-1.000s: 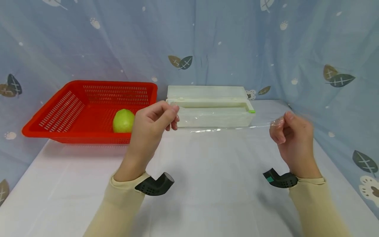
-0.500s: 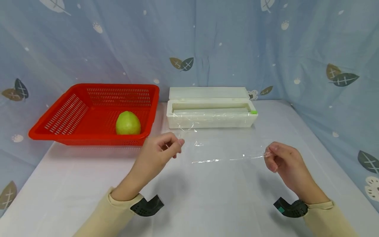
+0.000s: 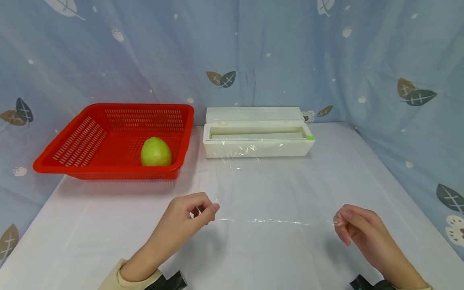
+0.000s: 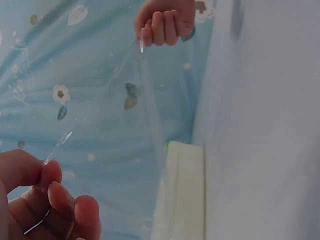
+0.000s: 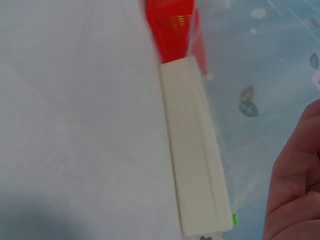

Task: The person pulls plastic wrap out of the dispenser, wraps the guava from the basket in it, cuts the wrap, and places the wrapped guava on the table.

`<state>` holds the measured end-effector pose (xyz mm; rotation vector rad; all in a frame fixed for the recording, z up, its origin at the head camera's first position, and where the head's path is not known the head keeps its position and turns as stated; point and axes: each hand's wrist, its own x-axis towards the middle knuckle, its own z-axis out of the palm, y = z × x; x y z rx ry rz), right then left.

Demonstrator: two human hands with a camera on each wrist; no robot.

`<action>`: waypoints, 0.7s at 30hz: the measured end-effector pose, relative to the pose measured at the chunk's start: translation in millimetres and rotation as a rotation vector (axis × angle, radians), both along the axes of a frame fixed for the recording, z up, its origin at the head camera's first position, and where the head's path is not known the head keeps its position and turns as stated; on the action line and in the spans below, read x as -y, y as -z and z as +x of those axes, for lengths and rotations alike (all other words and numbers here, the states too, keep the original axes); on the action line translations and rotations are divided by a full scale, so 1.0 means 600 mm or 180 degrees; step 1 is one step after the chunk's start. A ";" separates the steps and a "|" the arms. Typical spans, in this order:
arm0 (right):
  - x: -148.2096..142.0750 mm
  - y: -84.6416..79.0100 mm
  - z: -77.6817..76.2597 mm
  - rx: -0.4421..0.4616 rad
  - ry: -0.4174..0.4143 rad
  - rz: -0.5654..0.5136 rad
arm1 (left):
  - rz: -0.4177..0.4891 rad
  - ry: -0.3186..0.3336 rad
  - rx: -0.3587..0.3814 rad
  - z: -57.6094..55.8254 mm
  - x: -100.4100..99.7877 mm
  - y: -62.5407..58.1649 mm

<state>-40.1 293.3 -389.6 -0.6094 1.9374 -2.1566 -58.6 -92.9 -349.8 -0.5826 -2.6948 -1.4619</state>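
A sheet of clear plastic wrap [image 3: 268, 197] stretches from a long white dispenser box [image 3: 259, 149] toward the front of the table. My left hand [image 3: 192, 213] pinches its near left corner between thumb and index finger. At the near right corner, my right hand [image 3: 362, 229] pinches the film the same way. The box stands with its lid [image 3: 253, 114] raised, the film passing over its front edge; a green piece [image 3: 309, 137] sits at the right end. In the left wrist view, the film's edge runs from the left fingertips [image 4: 51, 170] up to the other hand.
A red plastic basket [image 3: 112, 171] stands at the back left, beside the box. Inside it lies a round green fruit [image 3: 156, 152]. A white cloth covers the table [image 3: 272, 257], and a blue patterned curtain [image 3: 268, 52] hangs behind.
Both hands have moved back toward the body and lower in the head view, drawing a longer sheet of plastic wrap out of the box. Box, basket and fruit have stayed in place.
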 end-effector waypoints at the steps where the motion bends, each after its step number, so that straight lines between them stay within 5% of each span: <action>1: 0.000 0.003 0.001 -0.0081 -0.0030 -0.0142 | 0.0039 -0.0004 -0.0058 0.003 0.000 -0.001; 8: 0.006 0.020 0.000 -0.0631 -0.0353 -0.1252 | 0.0167 -0.0021 -0.0693 0.019 -0.007 -0.008; 12: 0.006 0.023 0.001 -0.0798 -0.0359 -0.1590 | 0.0196 0.0042 -0.0864 0.028 -0.009 -0.015; 18: -0.004 0.032 0.012 -0.0761 -0.0318 -0.1498 | 0.0127 0.0176 -0.0913 0.035 -0.010 -0.015; 21: -0.011 0.037 0.020 -0.0624 -0.0196 -0.1174 | -0.0179 0.0265 -0.0664 0.034 -0.005 -0.011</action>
